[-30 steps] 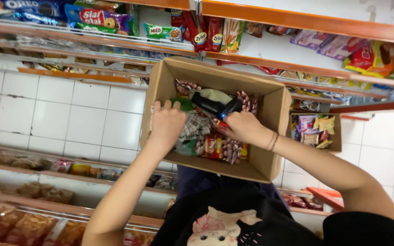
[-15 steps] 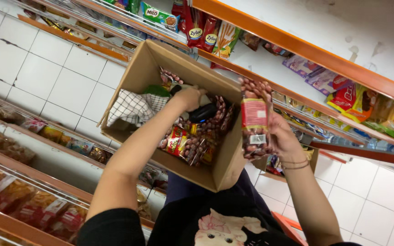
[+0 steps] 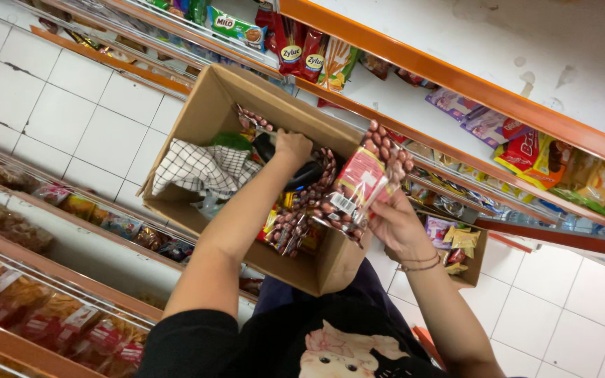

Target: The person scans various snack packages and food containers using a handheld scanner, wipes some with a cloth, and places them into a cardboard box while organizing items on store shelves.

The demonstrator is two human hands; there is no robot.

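Change since the earlier frames: we see the right hand has come out of the cardboard box with a packet; a second ago both hands were down among the contents. The left hand has stayed inside the box.
Right hand: fingers curled round the lower edge of a clear packet of red-brown sweets with a red label, pinching it from below; bangles at the wrist.
Left hand: closed over a black handheld device lying on the packets; we cannot tell how firmly it grips.
Packet position: raised above the box's right rim, at about 3 o'clock from the left hand and close beside it.
Packet long axis: runs roughly 1 o'clock to 7 o'clock in the head view, with the barcode end low, toward 7 o'clock, nearest the device.
Key relation: packet and device sit near each other, not touching; the left hand is the nearer one to the barcode.
Box contents: more sweet packets at centre, a checked cloth at 9 o'clock.
Surroundings: orange-edged shelf at 1 o'clock, stocked with snack packs; white tiled floor below.
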